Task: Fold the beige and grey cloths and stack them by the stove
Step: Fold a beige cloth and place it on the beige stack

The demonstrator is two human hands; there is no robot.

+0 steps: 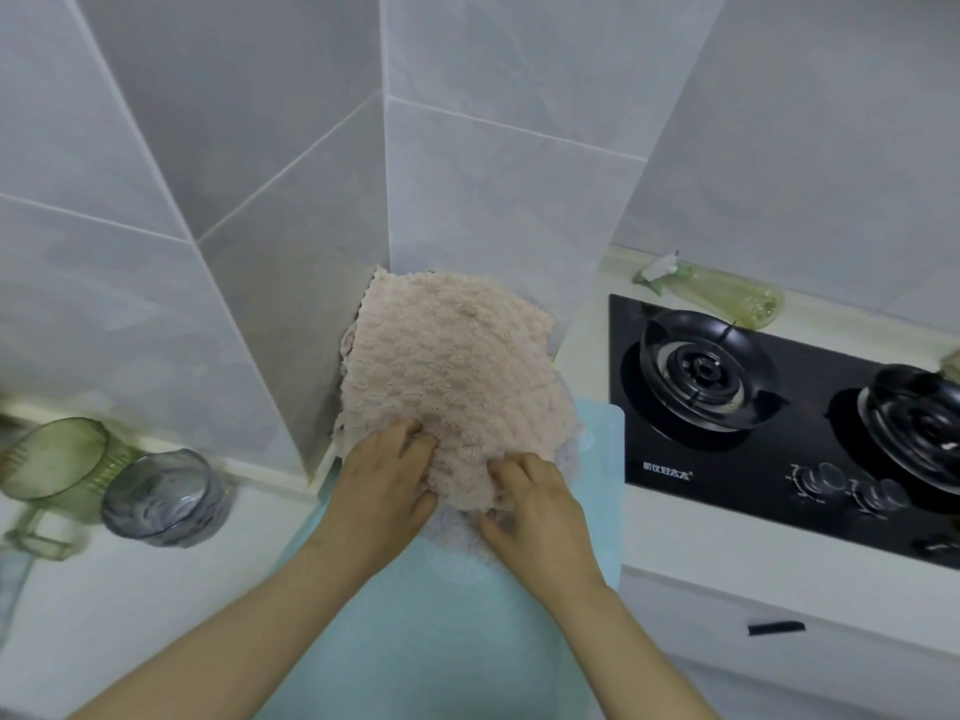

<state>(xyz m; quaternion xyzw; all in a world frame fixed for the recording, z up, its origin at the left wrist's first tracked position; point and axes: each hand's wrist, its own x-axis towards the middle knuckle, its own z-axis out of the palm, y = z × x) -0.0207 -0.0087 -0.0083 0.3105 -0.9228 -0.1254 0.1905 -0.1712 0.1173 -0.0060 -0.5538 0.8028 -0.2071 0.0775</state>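
At the near hem, left hand (384, 491) and right hand (540, 517) curl their fingers into the beige cloth (452, 371), pinching it side by side. Cloth runs away from both toward the wall corner, over the grey cloth (457, 535) on a blue mat (600, 433) — stove (769, 459) lies rightward, right hand nearer.

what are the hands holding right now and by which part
Both the left hand and right hand grip the beige cloth at its near edge, fingers curled into it.
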